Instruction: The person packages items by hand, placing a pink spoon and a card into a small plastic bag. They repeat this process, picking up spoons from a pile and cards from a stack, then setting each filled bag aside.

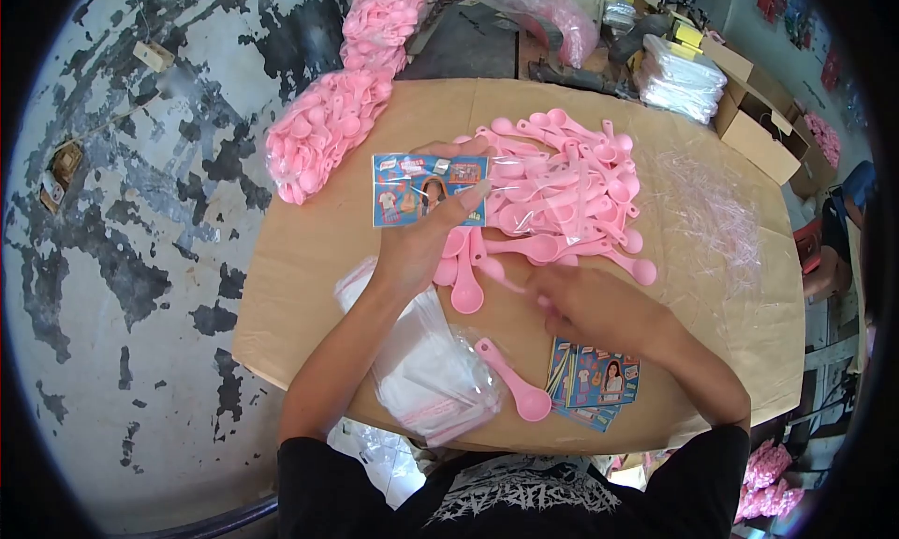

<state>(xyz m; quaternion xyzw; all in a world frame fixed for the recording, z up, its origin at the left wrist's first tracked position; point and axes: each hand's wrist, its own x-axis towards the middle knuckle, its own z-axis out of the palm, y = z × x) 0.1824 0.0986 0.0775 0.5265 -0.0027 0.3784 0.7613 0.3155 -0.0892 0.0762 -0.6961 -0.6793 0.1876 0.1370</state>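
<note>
My left hand point(433, 222) is closed on a blue printed card point(403, 191), with a clear plastic bag reaching right from it over the spoon pile. My right hand point(590, 305) has its fingers pressed together on a pink spoon point(501, 275), whose far end shows between the hands. Beyond them lies a heap of pink spoons point(562, 188). A stack of clear plastic bags point(426, 356) lies below my left hand. One loose pink spoon point(518, 386) rests beside a pile of blue cards point(599, 380), just below my right hand.
Bagged pink spoons point(328, 127) stand at the table's far left edge. Thin clear plastic strips point(716, 216) lie on the right of the brown table point(309, 295). Packed plastic bags point(682, 78) and an open cardboard box point(763, 136) are at the back right. Part of another person point(829, 267) shows far right.
</note>
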